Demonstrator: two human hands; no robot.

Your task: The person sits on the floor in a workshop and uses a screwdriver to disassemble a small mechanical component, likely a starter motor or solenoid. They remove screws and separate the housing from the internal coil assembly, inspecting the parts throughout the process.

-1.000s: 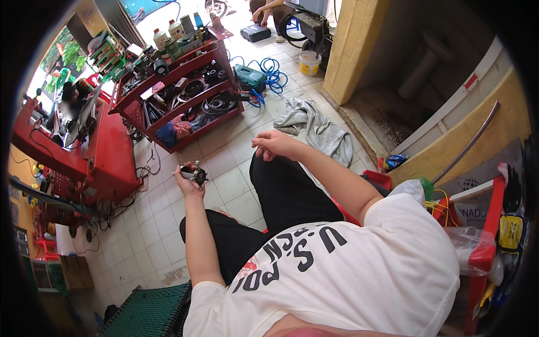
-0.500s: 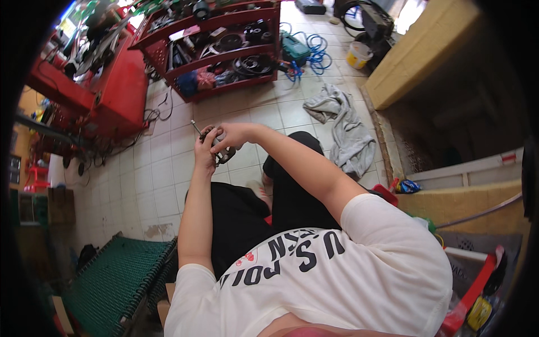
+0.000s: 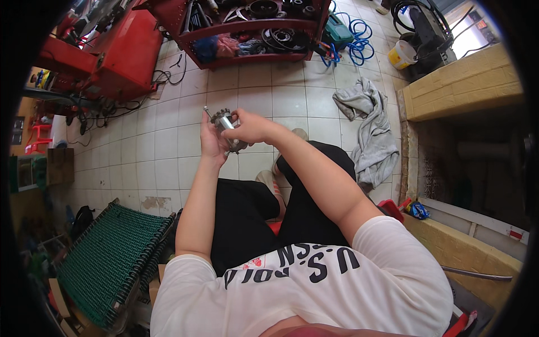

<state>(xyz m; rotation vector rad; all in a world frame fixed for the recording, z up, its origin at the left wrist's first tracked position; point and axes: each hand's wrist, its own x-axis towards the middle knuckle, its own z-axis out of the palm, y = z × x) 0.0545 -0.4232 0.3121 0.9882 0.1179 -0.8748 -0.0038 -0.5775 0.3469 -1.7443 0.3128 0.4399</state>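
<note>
Both hands are together out in front of my knees, around a dark metal machine part (image 3: 229, 124) with a toothed rim, a bright silver cylinder along it and a thin rod sticking out at its upper left. My left hand (image 3: 212, 139) cradles it from the left and below, fingers partly hidden behind it. From the right, my right hand (image 3: 251, 128) grips it, with the thumb reaching onto the silver cylinder. The part's exact kind cannot be made out.
A red tool cart (image 3: 252, 48) with shelves of parts stands ahead, beside a red machine (image 3: 120, 62). To the right lie a grey cloth (image 3: 376, 146), a blue hose (image 3: 359, 42) and a white-yellow bucket (image 3: 402, 54). A green woven seat (image 3: 112, 261) is at lower left.
The metal part has been turned, showing its silver cylinder and toothed rim more plainly. My left fingers have loosened and straightened along it. The whole view has shifted, with the cart higher up.
</note>
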